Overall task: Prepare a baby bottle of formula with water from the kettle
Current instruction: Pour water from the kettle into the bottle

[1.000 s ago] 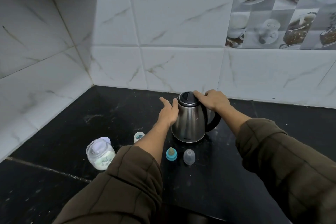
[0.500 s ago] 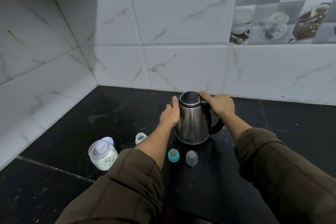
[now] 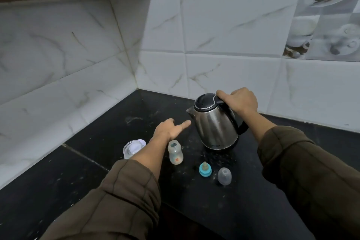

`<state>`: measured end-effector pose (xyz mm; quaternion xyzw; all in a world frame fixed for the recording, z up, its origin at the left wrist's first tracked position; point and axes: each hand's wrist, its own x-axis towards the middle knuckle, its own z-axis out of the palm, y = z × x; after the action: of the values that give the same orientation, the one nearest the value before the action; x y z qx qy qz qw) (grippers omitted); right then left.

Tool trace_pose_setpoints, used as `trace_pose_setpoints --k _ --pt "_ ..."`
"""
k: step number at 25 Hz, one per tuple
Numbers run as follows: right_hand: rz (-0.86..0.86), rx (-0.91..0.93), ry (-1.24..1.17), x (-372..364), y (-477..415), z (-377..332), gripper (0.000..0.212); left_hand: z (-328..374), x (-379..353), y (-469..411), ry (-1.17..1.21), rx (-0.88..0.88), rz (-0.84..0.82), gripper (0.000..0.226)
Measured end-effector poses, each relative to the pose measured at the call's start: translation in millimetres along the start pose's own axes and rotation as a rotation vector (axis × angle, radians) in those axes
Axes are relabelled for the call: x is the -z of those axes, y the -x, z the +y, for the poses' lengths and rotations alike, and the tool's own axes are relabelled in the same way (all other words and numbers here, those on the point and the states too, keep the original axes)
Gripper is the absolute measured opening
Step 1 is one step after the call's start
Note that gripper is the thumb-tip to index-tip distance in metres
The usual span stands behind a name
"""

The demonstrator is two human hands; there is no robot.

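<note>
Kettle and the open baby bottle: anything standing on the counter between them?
Nothing stands there. In the head view, the stretch of black counter between the kettle and the baby bottle is bare apart from pale specks.

No text can be read with certainty. The steel kettle (image 3: pixel 215 126) carries a small dark mark low on its body, near the base, shaped like a short brand word, but the letters are too small and blurred to make out. The open baby bottle (image 3: pixel 175 152) on the dark surface (image 3: pixel 243 200) bears a small orange print on its side; whether it is a picture or lettering cannot be told. The decorated wall tiles (image 3: pixel 327 15) at the upper right show printed cups and saucers, without legible words. No numbers, scales or signs are readable on any other item.
</note>
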<state>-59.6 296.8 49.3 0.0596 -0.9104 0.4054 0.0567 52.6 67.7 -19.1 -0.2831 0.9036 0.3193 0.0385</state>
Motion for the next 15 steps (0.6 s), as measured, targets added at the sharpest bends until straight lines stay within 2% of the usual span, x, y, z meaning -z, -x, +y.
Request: trace_pose_setpoints --k 7,15 --pt "-0.091 0.106 0.074 -24 5 -44 0.06 -58 -2 7 -0.021 0.039 -0.115 0.099" --pt "-0.115 0.199 0.206 -35 8 -63 0.055 -66 -34 5 -0.086 0.017 -0.031 0.061"
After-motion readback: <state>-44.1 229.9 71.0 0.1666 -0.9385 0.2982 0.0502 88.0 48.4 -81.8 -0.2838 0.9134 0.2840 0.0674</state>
